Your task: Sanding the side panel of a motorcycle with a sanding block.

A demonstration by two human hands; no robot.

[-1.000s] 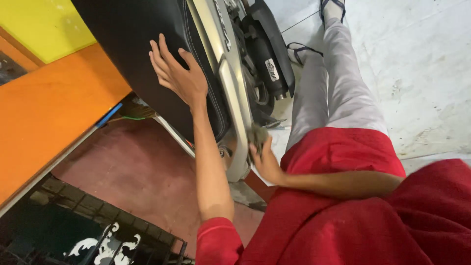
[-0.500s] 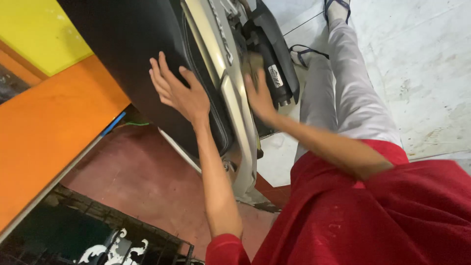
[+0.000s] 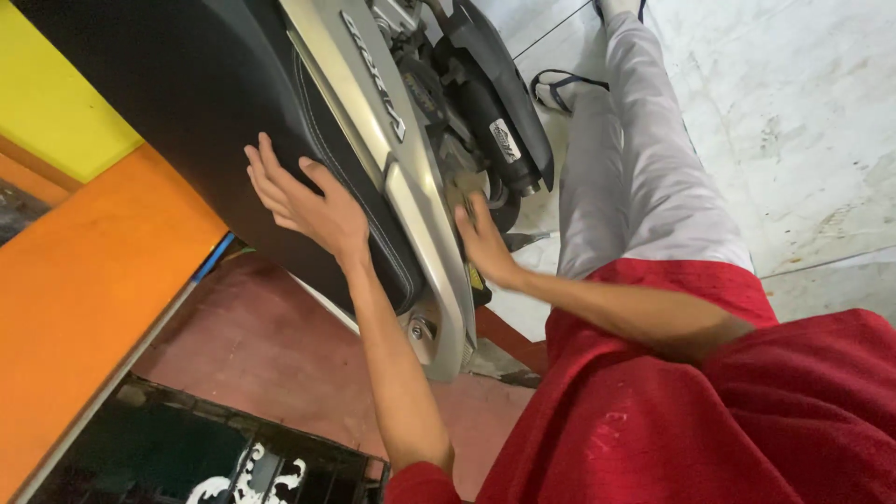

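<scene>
While the left hand (image 3: 303, 201) stays flat on the black scooter seat (image 3: 187, 121), fingers spread, the right hand (image 3: 483, 245) has dropped from the engine area to under the silver side panel (image 3: 425, 224), fingers approx. together, gripping nothing; prob. feeling underneath.

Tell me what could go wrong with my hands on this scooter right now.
Your right hand reaches in behind the silver side panel, near the black exhaust and exposed parts; fingers could get pinched or scraped there. Your left hand only lies flat on the black seat, so it could slip if the scooter shifts.
</scene>
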